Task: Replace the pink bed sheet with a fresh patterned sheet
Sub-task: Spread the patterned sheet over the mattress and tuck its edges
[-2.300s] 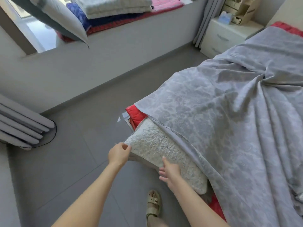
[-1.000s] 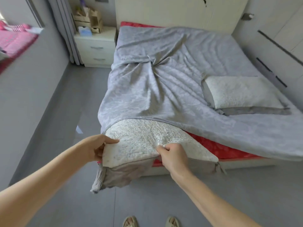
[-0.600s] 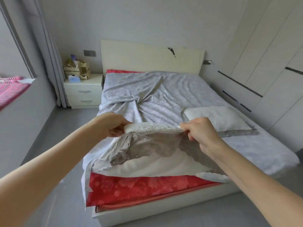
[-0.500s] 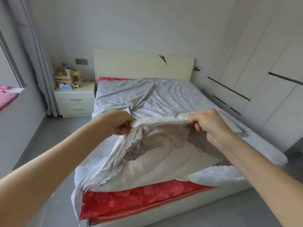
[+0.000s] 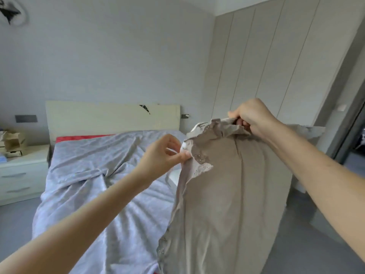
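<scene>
L hand (image 5: 162, 155) pinches, R hand (image 5: 254, 117) grips taupe lace-trimmed pillowcase (image 5: 227, 194); grey patterned sheet (image 5: 98, 184) on, rumpled; smoothing prob. left.

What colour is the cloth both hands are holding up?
Plain greyish-brown cloth with a pale lacy edge near the top, clearest in the head view.

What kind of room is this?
Most likely a bedroom: a bed with a headboard, a nightstand with drawers beside it, and tall wardrobe doors along the wall.
</scene>
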`<state>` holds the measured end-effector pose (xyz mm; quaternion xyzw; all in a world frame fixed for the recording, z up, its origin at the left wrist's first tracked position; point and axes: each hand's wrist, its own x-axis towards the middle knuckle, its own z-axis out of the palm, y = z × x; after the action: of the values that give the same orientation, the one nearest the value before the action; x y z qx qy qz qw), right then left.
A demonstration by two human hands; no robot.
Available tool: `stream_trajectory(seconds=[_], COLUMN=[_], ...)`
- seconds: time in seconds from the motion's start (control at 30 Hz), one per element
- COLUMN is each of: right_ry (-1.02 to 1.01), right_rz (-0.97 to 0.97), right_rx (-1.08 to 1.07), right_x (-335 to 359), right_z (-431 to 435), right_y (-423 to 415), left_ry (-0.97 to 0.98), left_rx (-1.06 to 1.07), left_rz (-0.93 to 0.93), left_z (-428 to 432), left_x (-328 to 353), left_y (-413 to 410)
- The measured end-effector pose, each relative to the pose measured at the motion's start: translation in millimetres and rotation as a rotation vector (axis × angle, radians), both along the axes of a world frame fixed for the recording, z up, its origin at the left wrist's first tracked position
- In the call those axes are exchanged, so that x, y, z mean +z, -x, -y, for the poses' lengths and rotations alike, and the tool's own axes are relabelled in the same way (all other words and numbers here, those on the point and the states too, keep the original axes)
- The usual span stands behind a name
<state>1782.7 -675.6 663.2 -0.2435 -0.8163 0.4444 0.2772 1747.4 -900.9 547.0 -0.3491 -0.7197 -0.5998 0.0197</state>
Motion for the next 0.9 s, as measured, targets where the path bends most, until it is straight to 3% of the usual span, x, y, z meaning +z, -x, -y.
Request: stream_trajectory(seconds=[0.13,0.33,0.63,0.8,0.9], right_ry=[-0.074,-0.045,0.126,0.048,-0.216], right_rz=[-0.025,-0.017,0.007,0.013,0.109], right_rx=[-0.057,-0.052,0.172,0.145,0.006], right_x=[12,14,9,20,6], right_z=[-47,-135,-283,-390,-467], right_y=[17,68,221,294,328], left_ry=[-0.101,-0.132,-0.044,0.055,0.177], left_rx=[-0.091,-0.018,0.167,0.226,0.121], left_rz=[-0.039,-0.084,-0.144,-0.279,-0.228], left_z=[-55,-145,-286,-415,-479], left_x=[13,24,46,55,44], left_y=[22,74,187,227,249])
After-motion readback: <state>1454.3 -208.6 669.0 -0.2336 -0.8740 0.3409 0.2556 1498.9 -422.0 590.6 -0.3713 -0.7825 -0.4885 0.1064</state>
